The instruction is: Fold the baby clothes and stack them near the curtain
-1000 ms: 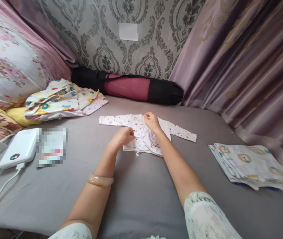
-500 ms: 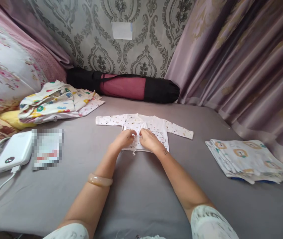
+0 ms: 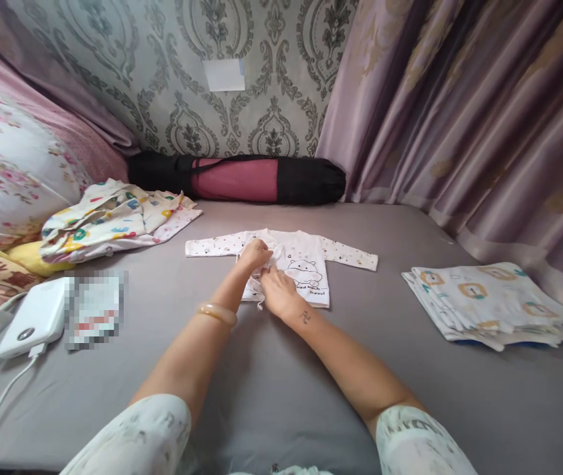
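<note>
A small white baby shirt [image 3: 304, 247] lies spread on the grey sheet, sleeves stretched out to both sides. It has a dotted print and a cartoon animal on its front. My left hand [image 3: 256, 253], with a bangle on that arm, is closed in a pinch on the shirt's left front, just below the neckline. Lower down, my right hand [image 3: 279, 291] has its fingers bent together on the same front panel, close to my left hand. The fabric between the fingertips is partly hidden. A thin tie string [image 3: 260, 305] hangs at the lower hem.
On the right lies a folded stack of printed cloths [image 3: 494, 300]. Crumpled patterned clothes [image 3: 113, 221] sit at the left, near a white power bank [image 3: 37, 316] with a cable and a blurred packet [image 3: 94, 310]. A rolled black and red bag [image 3: 235, 179] rests against the wall.
My left hand has moved up the shirt toward the neckline. My right hand has shifted left and slightly down, uncovering the cartoon print. The view has tilted slightly.
</note>
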`<state>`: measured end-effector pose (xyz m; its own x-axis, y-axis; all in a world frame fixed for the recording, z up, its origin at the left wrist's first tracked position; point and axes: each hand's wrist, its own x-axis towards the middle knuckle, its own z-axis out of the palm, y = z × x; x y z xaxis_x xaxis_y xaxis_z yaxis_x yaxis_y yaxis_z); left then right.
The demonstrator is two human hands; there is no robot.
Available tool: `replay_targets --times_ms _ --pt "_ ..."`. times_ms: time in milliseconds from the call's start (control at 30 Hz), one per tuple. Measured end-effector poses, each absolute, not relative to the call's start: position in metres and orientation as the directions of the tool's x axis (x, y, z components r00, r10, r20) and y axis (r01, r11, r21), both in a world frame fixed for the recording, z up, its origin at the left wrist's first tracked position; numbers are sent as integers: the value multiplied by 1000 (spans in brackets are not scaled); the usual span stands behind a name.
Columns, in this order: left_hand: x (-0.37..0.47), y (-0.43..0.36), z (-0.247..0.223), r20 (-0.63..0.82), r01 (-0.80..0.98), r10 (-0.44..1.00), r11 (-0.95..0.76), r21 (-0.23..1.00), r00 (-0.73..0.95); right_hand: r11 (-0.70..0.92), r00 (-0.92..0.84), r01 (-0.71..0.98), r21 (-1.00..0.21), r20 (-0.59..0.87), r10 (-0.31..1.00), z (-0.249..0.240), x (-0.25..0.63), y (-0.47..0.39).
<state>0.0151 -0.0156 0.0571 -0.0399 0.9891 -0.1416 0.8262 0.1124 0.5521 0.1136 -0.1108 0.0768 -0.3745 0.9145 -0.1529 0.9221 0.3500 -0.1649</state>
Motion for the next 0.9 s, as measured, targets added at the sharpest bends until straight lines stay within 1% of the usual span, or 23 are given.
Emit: replay_targets --times_ms 100,233,367,467,533,633,700,767,800,833,867,900 --pt "24 -5 51 -169 797 980 185 575 -106 353 -373 924 -144 -144 917 77 112 -115" --pt "29 1 47 -216 741 970 228 631 -114 357 -372 925 -127 -122 920 75 112 -115" --pt "30 3 41 -159 721 978 207 661 -135 356 -371 927 -120 -144 917 76 112 -116" --pt "29 3 36 -126 749 986 167 641 -113 370 -391 920 -129 -224 893 85 113 -119" --pt "28 2 33 -123 768 989 140 625 -81 412 -436 900 -142 -292 851 96 117 -120" --pt "27 0 33 -61 823 997 64 565 -35 445 -491 871 -209 -334 804 111 133 -112" --pt "27 -3 35 52 871 999 -35 490 11 375 -443 890 -261 -293 847 113 150 -99" --pt "30 -10 37 166 891 981 -160 424 98 234 -294 933 -273 -203 934 105 169 -80" --pt "32 -15 38 197 888 967 -228 400 159 161 -207 946 -280 -140 968 97 178 -69" --pt "35 -20 39 203 877 951 -295 380 232 123 -147 949 -290 -64 987 87 186 -60" --pt "39 -26 38 191 860 932 -359 362 308 119 -126 946 -301 -4 992 76 193 -52" --pt "42 -32 37 169 845 911 -412 342 376 140 -143 943 -303 13 990 65 198 -45"
